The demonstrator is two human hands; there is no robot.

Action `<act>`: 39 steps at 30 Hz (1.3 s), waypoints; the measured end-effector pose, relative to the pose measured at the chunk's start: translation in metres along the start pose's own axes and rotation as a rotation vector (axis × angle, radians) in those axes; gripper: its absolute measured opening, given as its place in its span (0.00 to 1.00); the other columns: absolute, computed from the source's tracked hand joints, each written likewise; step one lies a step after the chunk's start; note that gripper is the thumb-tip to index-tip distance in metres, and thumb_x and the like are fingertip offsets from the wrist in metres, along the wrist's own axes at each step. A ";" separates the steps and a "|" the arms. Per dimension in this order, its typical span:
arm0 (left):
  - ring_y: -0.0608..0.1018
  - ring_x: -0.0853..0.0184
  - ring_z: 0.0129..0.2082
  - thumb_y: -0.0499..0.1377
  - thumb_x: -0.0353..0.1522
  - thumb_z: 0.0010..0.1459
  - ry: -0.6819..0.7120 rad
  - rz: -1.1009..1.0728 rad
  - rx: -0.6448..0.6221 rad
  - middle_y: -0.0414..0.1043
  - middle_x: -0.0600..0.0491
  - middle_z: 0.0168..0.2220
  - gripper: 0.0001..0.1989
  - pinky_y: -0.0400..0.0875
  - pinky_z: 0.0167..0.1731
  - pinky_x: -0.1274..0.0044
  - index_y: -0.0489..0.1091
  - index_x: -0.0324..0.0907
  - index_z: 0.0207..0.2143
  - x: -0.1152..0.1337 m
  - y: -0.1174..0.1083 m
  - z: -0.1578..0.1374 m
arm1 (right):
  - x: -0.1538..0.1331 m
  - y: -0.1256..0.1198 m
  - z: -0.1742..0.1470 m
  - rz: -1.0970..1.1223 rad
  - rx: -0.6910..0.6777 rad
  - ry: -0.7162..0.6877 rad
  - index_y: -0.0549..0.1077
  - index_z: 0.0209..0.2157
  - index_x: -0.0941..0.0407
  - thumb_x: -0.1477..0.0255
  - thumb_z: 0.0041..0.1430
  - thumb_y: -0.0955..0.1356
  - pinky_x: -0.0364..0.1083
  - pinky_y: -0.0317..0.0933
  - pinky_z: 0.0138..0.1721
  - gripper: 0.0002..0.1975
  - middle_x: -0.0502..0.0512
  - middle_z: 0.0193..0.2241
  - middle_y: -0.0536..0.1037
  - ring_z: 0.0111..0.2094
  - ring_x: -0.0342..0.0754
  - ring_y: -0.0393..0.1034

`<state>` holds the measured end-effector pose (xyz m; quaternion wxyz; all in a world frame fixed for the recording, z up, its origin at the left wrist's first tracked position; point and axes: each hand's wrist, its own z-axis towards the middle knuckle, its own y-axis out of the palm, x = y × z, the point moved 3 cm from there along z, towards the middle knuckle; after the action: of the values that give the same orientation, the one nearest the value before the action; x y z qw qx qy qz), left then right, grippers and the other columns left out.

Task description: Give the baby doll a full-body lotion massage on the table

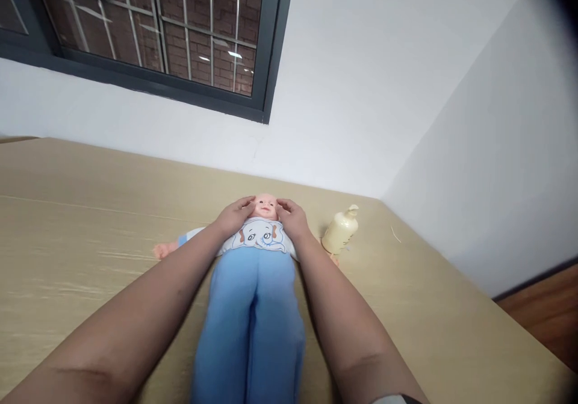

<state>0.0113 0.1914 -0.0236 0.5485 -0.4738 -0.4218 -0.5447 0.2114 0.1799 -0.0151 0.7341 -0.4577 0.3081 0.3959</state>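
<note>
A baby doll (255, 283) lies on its back, its head at the far end and its legs towards me. It wears blue trousers and a white top with an elephant face. My left hand (237, 216) rests against the left side of the doll's head (265, 205), fingers extended along it. On the opposite side, my right hand (291, 216) touches the head with fingers stretched and slightly bent. Both hands are open, with the face showing between them. One doll hand (165, 250) sticks out beyond my left forearm; the other arm is mostly hidden behind my right forearm.
A cream pump bottle (339, 233) stands right of the doll, close to my right forearm. The pale wooden-looking surface (90, 229) meets a white wall (343, 91) at the back. A dark-framed barred window (158, 31) is above. Something thin and pale (395, 234) lies at right.
</note>
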 end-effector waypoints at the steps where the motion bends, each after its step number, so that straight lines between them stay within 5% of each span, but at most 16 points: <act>1: 0.75 0.53 0.52 0.63 0.46 0.52 0.013 0.052 -0.006 0.76 0.47 0.51 0.26 0.67 0.53 0.66 0.75 0.44 0.50 0.001 -0.001 0.000 | -0.006 -0.003 -0.001 -0.031 0.019 -0.013 0.76 0.46 0.54 0.63 0.59 0.66 0.51 0.62 0.57 0.16 0.55 0.48 0.79 0.51 0.50 0.72; 7: 0.74 0.55 0.54 0.58 0.45 0.57 0.138 0.307 0.013 0.72 0.46 0.55 0.25 0.65 0.55 0.66 0.72 0.42 0.52 0.015 -0.008 -0.004 | -0.071 -0.045 -0.001 -0.333 -0.171 -0.189 0.75 0.50 0.50 0.61 0.58 0.68 0.51 0.65 0.51 0.19 0.55 0.48 0.79 0.46 0.51 0.74; 11: 0.75 0.58 0.53 0.58 0.40 0.57 0.215 0.275 0.153 0.73 0.46 0.55 0.20 0.66 0.54 0.68 0.73 0.41 0.50 0.039 -0.009 -0.014 | -0.110 -0.107 -0.009 -0.306 -0.104 -0.238 0.74 0.51 0.49 0.60 0.60 0.67 0.50 0.66 0.48 0.18 0.54 0.49 0.78 0.44 0.49 0.74; 15: 0.78 0.57 0.43 0.60 0.40 0.54 0.167 0.164 0.148 0.78 0.49 0.40 0.14 0.71 0.46 0.68 0.75 0.42 0.38 0.068 0.018 -0.028 | -0.105 -0.173 -0.016 -0.322 0.073 -0.142 0.77 0.46 0.51 0.59 0.59 0.68 0.51 0.64 0.48 0.17 0.55 0.46 0.79 0.45 0.51 0.72; 18: 0.77 0.61 0.30 0.60 0.42 0.55 0.033 0.040 -0.077 0.76 0.49 0.30 0.13 0.72 0.33 0.70 0.74 0.41 0.32 0.088 0.062 -0.040 | -0.079 -0.205 -0.015 -0.324 0.167 0.001 0.77 0.44 0.53 0.60 0.59 0.67 0.51 0.64 0.47 0.15 0.56 0.45 0.78 0.43 0.51 0.72; 24: 0.78 0.60 0.29 0.51 0.49 0.62 -0.460 -0.245 -0.506 0.75 0.43 0.30 0.25 0.75 0.34 0.68 0.74 0.36 0.34 0.102 0.165 -0.059 | -0.039 -0.212 -0.004 -0.366 0.057 0.226 0.77 0.38 0.55 0.62 0.59 0.67 0.49 0.63 0.42 0.13 0.57 0.39 0.80 0.38 0.50 0.73; 28: 0.80 0.57 0.36 0.47 0.51 0.64 -0.584 -0.352 -0.582 0.76 0.37 0.37 0.30 0.76 0.41 0.69 0.72 0.32 0.41 0.099 0.211 -0.053 | -0.027 -0.211 -0.001 -0.391 -0.031 0.270 0.76 0.32 0.56 0.60 0.59 0.66 0.48 0.63 0.41 0.14 0.59 0.35 0.80 0.36 0.50 0.73; 33: 0.80 0.54 0.45 0.45 0.52 0.65 -0.627 -0.494 -0.572 0.74 0.32 0.47 0.35 0.77 0.44 0.70 0.69 0.27 0.50 0.097 0.227 -0.039 | -0.022 -0.209 0.001 -0.391 -0.083 0.287 0.74 0.29 0.57 0.57 0.61 0.65 0.50 0.64 0.41 0.18 0.60 0.31 0.80 0.34 0.52 0.73; 39: 0.79 0.54 0.48 0.47 0.47 0.66 -0.636 -0.603 -0.481 0.75 0.32 0.46 0.30 0.78 0.43 0.72 0.68 0.28 0.52 0.099 0.206 -0.038 | -0.025 -0.211 0.001 -0.453 -0.013 0.290 0.76 0.37 0.57 0.56 0.57 0.69 0.51 0.64 0.43 0.18 0.63 0.38 0.80 0.38 0.55 0.74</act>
<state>0.2193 0.1256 0.0531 0.0861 -0.5863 -0.5489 -0.5895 0.3818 0.1169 0.0959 0.7491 -0.5716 0.2973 0.1539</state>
